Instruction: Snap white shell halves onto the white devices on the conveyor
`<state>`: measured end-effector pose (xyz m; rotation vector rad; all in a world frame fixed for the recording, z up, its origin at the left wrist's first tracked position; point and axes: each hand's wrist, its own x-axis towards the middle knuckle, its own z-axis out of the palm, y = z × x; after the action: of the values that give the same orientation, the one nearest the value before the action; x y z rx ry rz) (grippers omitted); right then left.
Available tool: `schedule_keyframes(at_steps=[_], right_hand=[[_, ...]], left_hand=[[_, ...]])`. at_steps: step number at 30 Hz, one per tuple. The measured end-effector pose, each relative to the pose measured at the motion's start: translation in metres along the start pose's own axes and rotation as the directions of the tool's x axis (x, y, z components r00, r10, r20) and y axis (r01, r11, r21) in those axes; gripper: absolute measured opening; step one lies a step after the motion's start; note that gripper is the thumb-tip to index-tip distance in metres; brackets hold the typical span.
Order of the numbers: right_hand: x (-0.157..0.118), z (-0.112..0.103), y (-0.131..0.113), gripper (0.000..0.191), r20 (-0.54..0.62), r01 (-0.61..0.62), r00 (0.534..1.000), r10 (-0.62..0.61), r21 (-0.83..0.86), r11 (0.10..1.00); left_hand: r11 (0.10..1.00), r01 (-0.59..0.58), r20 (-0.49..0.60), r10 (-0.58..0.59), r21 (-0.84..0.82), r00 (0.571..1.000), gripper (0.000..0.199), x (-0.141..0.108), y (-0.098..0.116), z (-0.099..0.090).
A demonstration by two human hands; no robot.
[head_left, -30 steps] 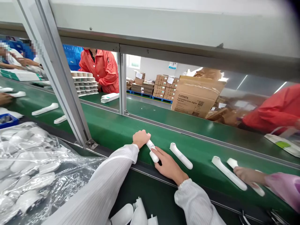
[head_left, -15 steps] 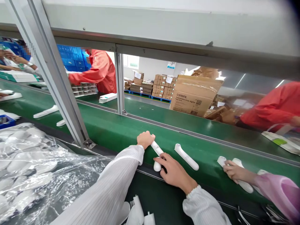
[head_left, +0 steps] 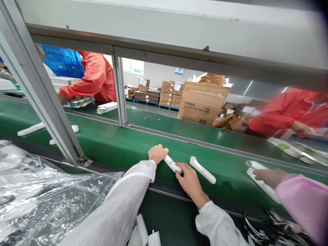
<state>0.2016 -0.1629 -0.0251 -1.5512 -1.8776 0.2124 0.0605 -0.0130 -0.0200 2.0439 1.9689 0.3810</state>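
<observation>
A white wand-like device point(head_left: 171, 164) lies slanted over the green belt point(head_left: 138, 143), between my two hands. My left hand point(head_left: 157, 153) is closed round its upper end, with the fingertips hidden. Thumb and fingers of my right hand point(head_left: 189, 181) grip the lower end. A second white device point(head_left: 203, 170) of the same shape rests on the belt just to the right, touched by neither hand.
Clear plastic with white parts point(head_left: 23, 191) covers the lower left. White parts point(head_left: 143, 232) lie below my hands. A metal post point(head_left: 43, 85) stands at left. At right, another person's hand point(head_left: 271, 177) holds white pieces above cables point(head_left: 271, 229).
My right hand has closed on the device's lower end; the rounded white piece beneath it no longer shows. The view has shifted, and the neighbour's hand is at different white pieces.
</observation>
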Motion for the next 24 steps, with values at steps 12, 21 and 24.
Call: schedule_keyframes(at_steps=[12,21,24], right_hand=[[-0.02,-0.02,0.039,0.037,0.054,0.061,0.997,-0.057,-0.081,0.995],[-0.029,-0.018,0.079,0.039,0.257,0.097,0.964,-0.066,-0.109,0.989],[-0.03,-0.011,0.081,0.048,0.138,0.18,0.979,-0.151,-0.229,0.957]], left_hand=[[0.998,-0.055,0.024,0.056,-0.035,0.998,0.044,-0.009,0.026,0.011],[0.988,-0.147,0.131,0.151,-0.04,0.98,0.043,-0.031,0.052,0.017],[0.968,-0.241,0.255,0.251,-0.07,0.934,0.059,-0.025,0.049,0.008]])
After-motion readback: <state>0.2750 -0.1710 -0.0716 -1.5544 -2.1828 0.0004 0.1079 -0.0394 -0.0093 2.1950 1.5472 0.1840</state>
